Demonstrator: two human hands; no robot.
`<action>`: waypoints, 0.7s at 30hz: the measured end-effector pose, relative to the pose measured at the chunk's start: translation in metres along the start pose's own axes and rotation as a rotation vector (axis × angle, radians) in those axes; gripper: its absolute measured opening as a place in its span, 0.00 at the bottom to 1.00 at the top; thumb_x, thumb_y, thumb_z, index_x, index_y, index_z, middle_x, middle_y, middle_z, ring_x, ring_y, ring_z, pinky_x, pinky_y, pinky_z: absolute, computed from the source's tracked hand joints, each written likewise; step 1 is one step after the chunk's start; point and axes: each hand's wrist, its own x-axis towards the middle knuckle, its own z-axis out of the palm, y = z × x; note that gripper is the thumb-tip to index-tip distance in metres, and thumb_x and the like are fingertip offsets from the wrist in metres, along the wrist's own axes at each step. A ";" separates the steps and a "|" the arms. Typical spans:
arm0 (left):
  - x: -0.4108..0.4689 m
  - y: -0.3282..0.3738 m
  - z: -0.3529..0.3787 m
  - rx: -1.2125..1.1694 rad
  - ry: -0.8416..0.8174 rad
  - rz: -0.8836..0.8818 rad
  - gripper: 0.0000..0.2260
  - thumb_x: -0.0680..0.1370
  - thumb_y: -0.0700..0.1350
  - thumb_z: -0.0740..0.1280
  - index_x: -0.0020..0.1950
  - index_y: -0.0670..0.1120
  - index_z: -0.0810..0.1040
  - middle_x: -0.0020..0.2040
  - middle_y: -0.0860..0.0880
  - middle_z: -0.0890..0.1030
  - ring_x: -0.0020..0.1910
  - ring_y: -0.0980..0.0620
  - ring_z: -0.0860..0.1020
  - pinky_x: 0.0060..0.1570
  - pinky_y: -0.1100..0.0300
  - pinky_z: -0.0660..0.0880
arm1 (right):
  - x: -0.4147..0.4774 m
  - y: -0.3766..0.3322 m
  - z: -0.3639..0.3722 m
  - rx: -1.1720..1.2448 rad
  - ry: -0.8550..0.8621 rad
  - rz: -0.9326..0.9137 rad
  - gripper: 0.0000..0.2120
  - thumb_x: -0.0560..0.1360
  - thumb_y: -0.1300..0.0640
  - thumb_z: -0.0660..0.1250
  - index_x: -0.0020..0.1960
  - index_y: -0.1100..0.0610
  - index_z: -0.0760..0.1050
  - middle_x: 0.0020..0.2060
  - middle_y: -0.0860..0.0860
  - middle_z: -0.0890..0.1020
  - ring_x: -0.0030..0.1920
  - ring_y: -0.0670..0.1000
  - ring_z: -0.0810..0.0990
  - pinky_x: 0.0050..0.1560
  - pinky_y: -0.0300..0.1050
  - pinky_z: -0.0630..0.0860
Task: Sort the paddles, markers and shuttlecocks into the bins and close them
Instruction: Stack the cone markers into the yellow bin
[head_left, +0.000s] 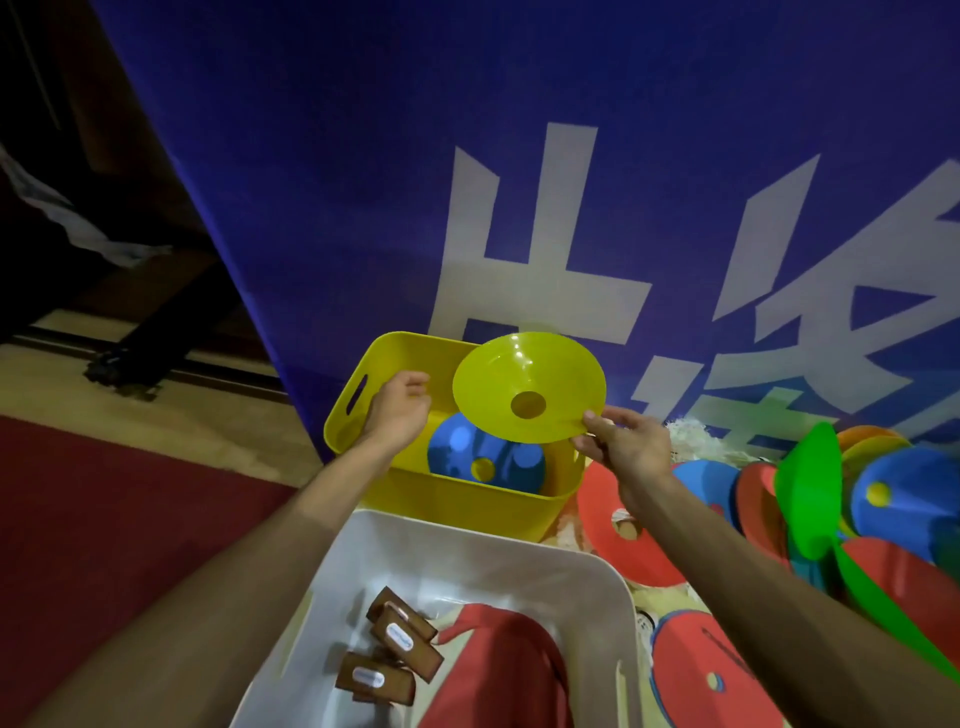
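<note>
My right hand (623, 447) pinches a yellow marker (519, 364) by its edge at 4 o'clock. The marker is a round, shiny, flat cone with a hole in the middle. It is tilted in the air, just over the yellow bin (353, 410). My left hand (397, 410) hangs over the bin at 9 o'clock from the marker, with its fingers loosely curled and holding nothing. A blue marker (457, 452) lies inside the bin. At 6 o'clock I see a white bin (467, 545) with red paddles (498, 670) and brown handles (402, 636). At 4 o'clock a pile (623, 551) of red, blue, green and orange markers lies. White shuttlecocks (688, 441) peek out near my right hand.
</note>
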 end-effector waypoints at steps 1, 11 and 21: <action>-0.002 0.002 -0.001 -0.007 0.011 0.023 0.16 0.77 0.34 0.61 0.64 0.43 0.74 0.62 0.43 0.77 0.58 0.45 0.77 0.60 0.48 0.75 | 0.000 0.003 0.002 -0.022 -0.021 0.010 0.15 0.74 0.66 0.69 0.58 0.67 0.71 0.38 0.60 0.81 0.23 0.49 0.80 0.29 0.39 0.80; -0.040 0.041 0.049 0.009 -0.091 0.197 0.11 0.76 0.35 0.64 0.52 0.49 0.79 0.51 0.50 0.81 0.45 0.53 0.78 0.50 0.61 0.74 | 0.009 0.008 -0.053 -0.260 0.035 0.038 0.05 0.76 0.64 0.65 0.51 0.63 0.77 0.38 0.57 0.82 0.30 0.54 0.82 0.30 0.44 0.80; -0.077 0.069 0.137 0.080 -0.240 0.237 0.14 0.74 0.31 0.63 0.45 0.51 0.79 0.44 0.53 0.82 0.47 0.48 0.81 0.51 0.56 0.75 | 0.034 0.050 -0.178 -0.605 0.151 0.067 0.10 0.71 0.56 0.73 0.45 0.62 0.80 0.35 0.59 0.83 0.27 0.54 0.78 0.32 0.47 0.80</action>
